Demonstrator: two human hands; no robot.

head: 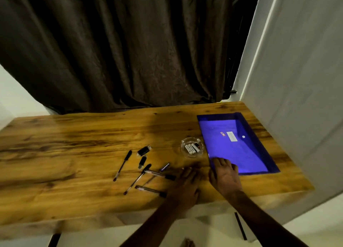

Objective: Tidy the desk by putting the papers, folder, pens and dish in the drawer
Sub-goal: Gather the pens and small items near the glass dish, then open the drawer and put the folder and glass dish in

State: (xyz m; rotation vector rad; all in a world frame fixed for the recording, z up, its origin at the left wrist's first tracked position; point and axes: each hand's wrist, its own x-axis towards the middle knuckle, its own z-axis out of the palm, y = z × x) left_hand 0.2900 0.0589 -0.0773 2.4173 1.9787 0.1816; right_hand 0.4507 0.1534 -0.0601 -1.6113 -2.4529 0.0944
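A blue plastic folder (239,144) with papers inside lies flat at the right end of the wooden desk (74,144). My right hand (224,174) rests with straight fingers on the folder's near left corner. My left hand (185,185) lies flat on the desk just right of the pens, its fingers blurred. Several pens (143,176) are scattered near the desk's front middle, with a few loose black caps (143,151) behind them. A clear glass dish (192,147) holding small batteries sits just left of the folder.
A dark curtain (130,51) hangs behind the desk. A white wall (297,79) runs close along the desk's right edge. Below the front edge is a white surface (213,226) with a dark strip (240,226); I cannot tell if it is the drawer.
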